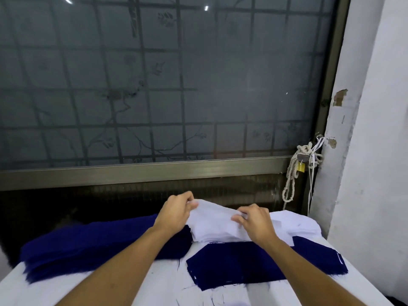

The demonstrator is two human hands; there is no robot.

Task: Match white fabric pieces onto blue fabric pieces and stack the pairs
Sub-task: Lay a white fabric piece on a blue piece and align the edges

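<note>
A white fabric piece (213, 219) is lifted off the white stack (295, 226) at the back right of the table. My left hand (176, 212) pinches its far left corner. My right hand (254, 220) pinches its right edge. In front of them a blue fabric piece (242, 263) lies flat on the table, its right part running under my right forearm. A thick pile of blue pieces (92, 246) lies to the left.
The white table (132, 288) ends at a dark gap below a barred frosted window (154, 85). A white wall (371, 151) rises on the right, with a knotted rope and padlock (301, 166) at the window frame's corner.
</note>
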